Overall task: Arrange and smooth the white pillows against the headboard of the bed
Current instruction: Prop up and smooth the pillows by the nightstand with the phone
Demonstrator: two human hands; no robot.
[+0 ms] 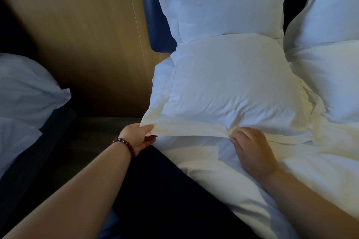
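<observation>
Head view: a white front pillow (229,83) lies near the bed's left edge, leaning on a back pillow (217,6) that stands against the blue padded headboard (155,25). The left hand (138,136), wearing a beaded bracelet (124,144), pinches the front pillow's near left corner flap. The right hand (250,149) rests on the white duvet (291,170), fingers curled around the flap's near edge.

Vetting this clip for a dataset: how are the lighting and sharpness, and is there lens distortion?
Head view: dim overall, left side nearly black. Head view: the front pillow catches warm yellowish light along its lower edge, while the back pillow looks bluish. Head view: left hand and right hand are sharp, no motion blur; the seam in the wooden panel bows slightly, wide-angle distortion.
</observation>
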